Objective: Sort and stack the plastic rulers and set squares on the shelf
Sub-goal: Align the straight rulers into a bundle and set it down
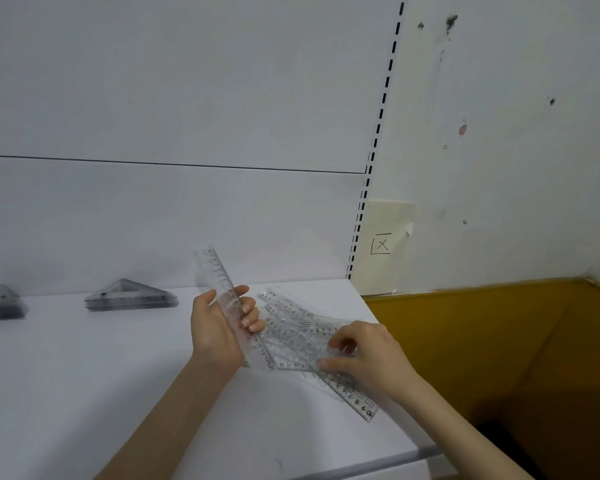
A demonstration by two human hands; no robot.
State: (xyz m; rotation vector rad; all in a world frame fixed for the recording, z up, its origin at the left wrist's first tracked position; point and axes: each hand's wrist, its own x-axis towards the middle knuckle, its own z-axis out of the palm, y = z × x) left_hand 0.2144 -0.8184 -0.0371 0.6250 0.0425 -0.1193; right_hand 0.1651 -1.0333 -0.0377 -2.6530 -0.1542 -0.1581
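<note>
progress: judging about halfway | set square stack [131, 296] and second stack [0, 303] sitting sorted on shelf [84, 393], 9 o'clock of hands | left hand [222, 329] gripping gathered rulers [219, 275] | right hand [364, 355] pinching loose rulers [297, 332], 3 o'clock | remaining: gathering, stacking those

Clipped by the edge at nine o'clock: a blurred stack of set squares [0, 303], impossible to count. Same blur on the second stack [130, 296] just beside it. At five o'clock, partly hidden under the right hand [364, 355], a pile of clear rulers [302, 334], number unreadable. Smeared top end on the ruler [219, 271] gripped by the left hand [222, 327].
</note>
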